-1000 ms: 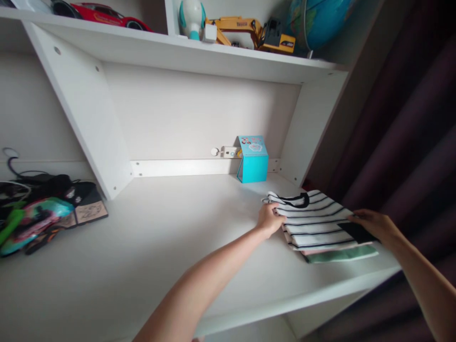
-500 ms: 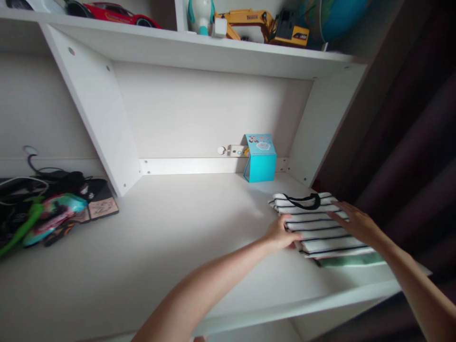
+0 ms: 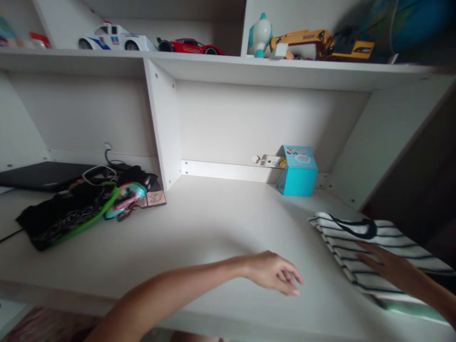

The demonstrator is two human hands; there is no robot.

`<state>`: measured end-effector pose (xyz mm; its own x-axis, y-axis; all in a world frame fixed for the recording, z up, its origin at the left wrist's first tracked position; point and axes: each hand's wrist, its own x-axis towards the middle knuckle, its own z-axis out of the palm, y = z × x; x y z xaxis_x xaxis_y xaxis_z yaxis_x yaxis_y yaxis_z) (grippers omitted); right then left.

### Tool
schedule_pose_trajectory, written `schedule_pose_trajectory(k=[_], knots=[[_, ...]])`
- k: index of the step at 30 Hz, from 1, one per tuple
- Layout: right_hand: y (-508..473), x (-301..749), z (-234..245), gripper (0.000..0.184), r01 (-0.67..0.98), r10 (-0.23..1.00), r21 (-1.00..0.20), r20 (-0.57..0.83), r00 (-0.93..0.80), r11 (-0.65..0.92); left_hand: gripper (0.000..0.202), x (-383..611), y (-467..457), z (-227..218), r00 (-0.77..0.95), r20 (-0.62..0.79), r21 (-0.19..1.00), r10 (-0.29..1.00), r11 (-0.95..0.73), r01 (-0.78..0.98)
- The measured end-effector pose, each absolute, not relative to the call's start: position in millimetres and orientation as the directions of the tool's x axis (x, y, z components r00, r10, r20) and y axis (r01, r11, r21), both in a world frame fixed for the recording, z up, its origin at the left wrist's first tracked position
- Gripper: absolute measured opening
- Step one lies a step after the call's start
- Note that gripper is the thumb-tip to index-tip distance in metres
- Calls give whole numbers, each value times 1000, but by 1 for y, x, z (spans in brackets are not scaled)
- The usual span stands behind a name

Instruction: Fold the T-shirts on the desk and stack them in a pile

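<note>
A folded white shirt with dark stripes and a black neckline (image 3: 342,256) lies at the right end of the white desk (image 3: 213,223). Beneath it shows the edge of a folded green cloth (image 3: 409,306). My right hand (image 3: 386,266) rests flat on the striped shirt, fingers stretched out. Left of the pile, my left hand (image 3: 276,275) hovers over the desk near its front edge, apart from the clothes. Its fingers are loosely curled and apart, with nothing in them.
A turquoise desk calendar (image 3: 299,175) stands at the back by a power socket (image 3: 272,161). On the left lie a black-and-green cloth bundle (image 3: 81,209) and a black laptop (image 3: 46,175). Overhead, a shelf (image 3: 199,61) holds toy cars, a yellow toy excavator (image 3: 320,42) and a globe (image 3: 416,23).
My left hand has let go of the shirt's left edge and moved away to the left. My right hand remains on the shirt. The view has swung left.
</note>
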<state>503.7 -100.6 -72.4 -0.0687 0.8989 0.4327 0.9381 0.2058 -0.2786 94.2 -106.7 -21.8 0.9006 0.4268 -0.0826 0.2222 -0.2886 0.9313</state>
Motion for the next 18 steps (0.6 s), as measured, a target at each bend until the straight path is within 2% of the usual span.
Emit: schedule_pose_trajectory(k=[4,7,9,11,14,16,18], knots=[[-94,446,-71,39,926,932,-252,305,-198,279,31,-4,-97,-6,754,-21,881,656,-344,325],[-89,390,-63,39,909,929,-270,280,-242,319,27,-75,-82,4,527,103,804,844,-382,455],[-86,354,-57,42,882,915,-286,268,-302,374,24,-122,-70,14,343,187,727,921,-364,582],[-85,320,-49,44,856,907,-313,229,-352,411,21,-170,-60,29,171,295,605,940,-323,728],[-85,273,-34,45,824,905,-377,136,-403,423,20,-235,-52,52,2,466,391,885,-208,897],[-86,249,-24,46,806,900,-413,90,-427,424,20,-264,-53,63,-57,519,294,853,-115,949],[-86,230,-17,47,796,897,-434,75,-435,422,18,-275,-60,65,-78,520,251,851,-64,966]])
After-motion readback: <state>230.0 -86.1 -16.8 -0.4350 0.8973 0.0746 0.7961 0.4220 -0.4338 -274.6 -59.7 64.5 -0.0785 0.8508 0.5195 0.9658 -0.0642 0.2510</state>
